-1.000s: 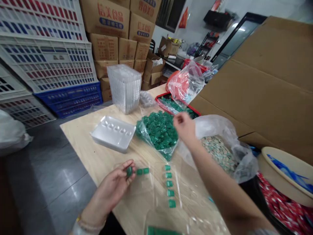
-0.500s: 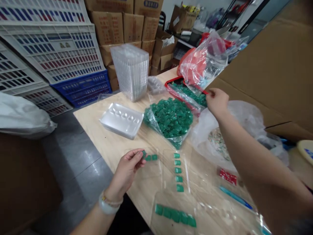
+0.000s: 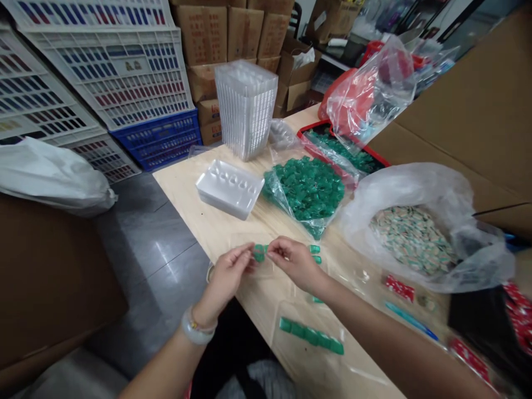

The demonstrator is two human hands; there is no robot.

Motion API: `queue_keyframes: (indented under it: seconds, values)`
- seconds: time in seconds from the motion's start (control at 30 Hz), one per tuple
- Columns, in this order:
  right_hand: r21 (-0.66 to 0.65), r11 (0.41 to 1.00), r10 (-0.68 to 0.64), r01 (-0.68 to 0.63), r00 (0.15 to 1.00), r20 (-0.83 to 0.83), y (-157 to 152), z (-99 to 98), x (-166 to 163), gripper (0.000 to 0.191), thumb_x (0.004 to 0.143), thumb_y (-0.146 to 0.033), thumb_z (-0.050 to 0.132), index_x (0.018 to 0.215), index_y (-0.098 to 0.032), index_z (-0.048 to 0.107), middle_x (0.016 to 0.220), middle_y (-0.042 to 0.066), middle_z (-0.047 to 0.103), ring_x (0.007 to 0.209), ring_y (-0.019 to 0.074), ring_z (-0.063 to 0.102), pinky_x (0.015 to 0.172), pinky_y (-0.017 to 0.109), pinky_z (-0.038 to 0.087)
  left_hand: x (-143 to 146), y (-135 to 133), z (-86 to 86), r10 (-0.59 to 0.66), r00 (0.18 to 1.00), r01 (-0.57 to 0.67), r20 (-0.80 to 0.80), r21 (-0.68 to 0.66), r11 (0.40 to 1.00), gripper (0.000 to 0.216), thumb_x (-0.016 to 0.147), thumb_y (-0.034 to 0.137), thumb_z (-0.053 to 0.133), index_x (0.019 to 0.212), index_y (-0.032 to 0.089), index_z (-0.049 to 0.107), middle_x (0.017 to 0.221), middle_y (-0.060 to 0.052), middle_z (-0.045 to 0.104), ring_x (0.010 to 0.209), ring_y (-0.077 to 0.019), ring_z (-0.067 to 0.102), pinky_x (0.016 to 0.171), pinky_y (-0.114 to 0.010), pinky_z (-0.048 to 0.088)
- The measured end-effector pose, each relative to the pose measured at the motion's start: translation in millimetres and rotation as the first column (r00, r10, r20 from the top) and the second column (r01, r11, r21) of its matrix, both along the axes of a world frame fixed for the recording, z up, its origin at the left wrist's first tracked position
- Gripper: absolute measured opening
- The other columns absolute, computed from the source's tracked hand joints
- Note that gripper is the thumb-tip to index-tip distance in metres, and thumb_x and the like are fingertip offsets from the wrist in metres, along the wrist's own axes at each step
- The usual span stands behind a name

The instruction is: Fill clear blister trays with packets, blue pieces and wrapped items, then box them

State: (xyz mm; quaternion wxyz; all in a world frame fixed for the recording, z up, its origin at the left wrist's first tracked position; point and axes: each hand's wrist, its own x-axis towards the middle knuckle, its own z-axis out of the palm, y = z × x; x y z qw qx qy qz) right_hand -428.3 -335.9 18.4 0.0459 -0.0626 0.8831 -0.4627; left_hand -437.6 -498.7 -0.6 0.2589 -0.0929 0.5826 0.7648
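Observation:
My left hand (image 3: 228,274) and my right hand (image 3: 293,261) meet over the near part of the wooden table (image 3: 199,205). Both pinch small green wrapped pieces (image 3: 260,252) held between their fingertips, just above a clear plastic tray (image 3: 253,266). More green pieces (image 3: 315,249) lie in a column behind my right hand. A row of green pieces (image 3: 311,335) sits in another clear tray nearer to me. An open bag heaped with green pieces (image 3: 307,188) lies just beyond my hands.
A white tray (image 3: 226,187) and a tall stack of clear trays (image 3: 246,108) stand at the table's far left. A big clear bag of pale pieces (image 3: 415,238) lies right, a red tray (image 3: 353,155) behind it. Crates (image 3: 103,83) and cartons (image 3: 233,33) line the back.
My right hand has come back from the red tray at the far right to meet my left hand over the clear tray. The camera has tilted down and to the left.

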Motion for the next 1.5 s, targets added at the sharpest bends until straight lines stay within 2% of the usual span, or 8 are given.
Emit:
queue_keyframes:
  seconds: [0.17,0.3,0.57,0.67,0.8,0.97,1.2,1.5]
  values:
    - [0.106,0.99,0.098,-0.095,0.995,-0.024,-9.8,-21.7,-1.9,0.015,0.076,-0.009,0.047,0.085,-0.016,0.058,0.076,0.002,0.057,0.068,0.011,0.053,0.064,0.025,0.044,1.0,-5.3,-24.1,0.021,0.999,-0.021,-0.044,-0.018,1.0,0.024,0.067,0.025,0.06,0.086,0.012,0.063,0.083,-0.007,0.066,0.073,-0.0151,0.061,0.071,-0.029,0.049]
    - [0.252,0.968,0.038,0.006,0.985,-0.168,-7.1,-23.4,4.0,0.018,0.082,-0.015,0.041,0.088,-0.017,0.058,0.081,0.005,0.058,0.076,0.0136,0.054,0.069,0.027,0.044,-2.3,-9.0,-26.1,0.12,0.988,-0.128,-0.097,-0.084,0.988,0.026,0.069,0.028,0.057,0.089,0.012,0.06,0.082,-0.006,0.065,0.067,-0.0137,0.061,0.067,-0.029,0.05]
    - [0.708,0.705,0.098,-0.04,0.994,-0.042,-28.3,-30.9,23.8,0.015,0.081,-0.018,0.045,0.09,-0.015,0.057,0.081,0.01,0.058,0.075,0.0197,0.054,0.067,0.033,0.044,2.8,-12.9,-31.4,-0.19,0.917,0.031,-0.351,-0.412,0.911,0.022,0.073,0.021,0.051,0.09,0.016,0.064,0.083,-0.006,0.066,0.073,-0.0165,0.06,0.073,-0.031,0.047]
    - [0.558,0.829,-0.029,0.051,0.998,-0.048,-35.0,-29.0,26.8,0.015,0.08,-0.014,0.043,0.09,-0.015,0.054,0.083,0.008,0.058,0.075,0.0179,0.055,0.067,0.031,0.046,6.9,-5.7,-29.8,-0.218,0.912,0.071,-0.347,-0.389,0.919,0.023,0.072,0.021,0.053,0.092,0.016,0.065,0.089,-0.007,0.066,0.084,-0.0191,0.059,0.081,-0.033,0.044]
    - [0.195,0.967,-0.138,0.166,0.979,-0.15,-36.7,-23.1,34.3,0.02,0.077,-0.013,0.044,0.096,-0.018,0.05,0.091,0.006,0.055,0.085,0.016,0.053,0.074,0.031,0.047,4.6,-2.8,-15.5,-0.183,0.981,0.181,-0.067,-0.034,0.983,0.029,0.067,0.03,0.061,0.093,0.017,0.064,0.091,-0.005,0.065,0.082,-0.0175,0.06,0.076,-0.031,0.047]
    - [0.189,0.968,-0.121,0.164,0.967,-0.223,-41.0,-17.9,42.6,0.027,0.075,-0.011,0.045,0.1,-0.019,0.051,0.095,0.008,0.053,0.094,0.0173,0.049,0.082,0.034,0.045,-1.3,-4.9,1.2,-0.095,0.974,0.08,0.204,0.079,0.994,0.03,0.049,0.023,0.075,0.074,0.011,0.063,0.073,-0.003,0.065,0.064,-0.0111,0.058,0.063,-0.022,0.047]
    - [0.233,0.963,-0.077,0.134,0.968,-0.24,-43.6,-9.8,47.7,0.021,0.082,-0.015,0.039,0.095,-0.015,0.055,0.089,0.009,0.056,0.088,0.0164,0.052,0.079,0.03,0.047,7.3,-2.9,-4.6,-0.018,0.965,-0.007,0.262,0.094,0.996,0.03,0.045,0.021,0.078,0.066,0.011,0.06,0.06,0.002,0.06,0.054,-0.0063,0.054,0.055,-0.017,0.045]
    - [0.204,0.975,-0.003,0.085,0.928,-0.373,-51.0,-18.2,51.8,0.016,0.083,-0.016,0.042,0.092,-0.015,0.055,0.084,0.009,0.057,0.082,0.0163,0.053,0.074,0.03,0.05,13.9,-25.5,-17.4,-0.297,0.887,0.158,0.354,0.373,0.914,0.025,0.061,0.031,0.072,0.061,0.012,0.055,0.053,0.002,0.05,0.048,-0.0048,0.045,0.048,-0.016,0.038]
